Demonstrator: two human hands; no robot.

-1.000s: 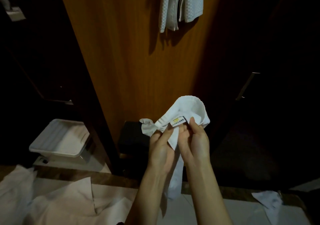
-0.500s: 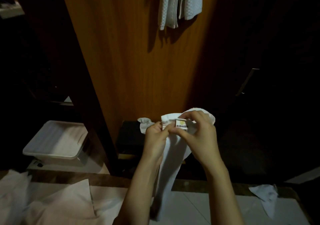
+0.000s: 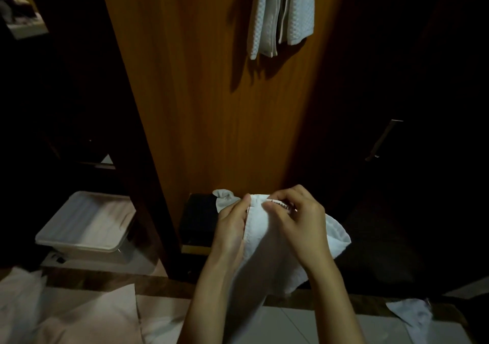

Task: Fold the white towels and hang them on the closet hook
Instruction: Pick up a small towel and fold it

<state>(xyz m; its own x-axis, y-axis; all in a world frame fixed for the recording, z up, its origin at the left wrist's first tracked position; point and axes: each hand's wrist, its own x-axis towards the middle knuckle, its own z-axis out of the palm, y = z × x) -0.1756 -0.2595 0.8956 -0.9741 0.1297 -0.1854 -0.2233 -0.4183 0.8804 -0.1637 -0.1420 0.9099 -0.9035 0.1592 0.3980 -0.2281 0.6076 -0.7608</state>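
Dim room. Far left I see pale cloths (image 3: 66, 314) on the tabletop (image 3: 164, 287), with a lidded plastic bin (image 3: 84, 224) on the floor beyond. Centre: wooden closet panel (image 3: 211, 92); folded white towels (image 3: 281, 13) hang high on it. Left hand (image 3: 232, 224) and right hand (image 3: 296, 219) both pinch a white towel (image 3: 267, 251) at its label edge; print unreadable. Crumpled cloth (image 3: 410, 312) far right.

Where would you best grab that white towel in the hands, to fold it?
Probably along its top hem, from above. The towel hangs limp from that edge, where the left hand and right hand already pinch it near the label, so the rest drapes straight down.
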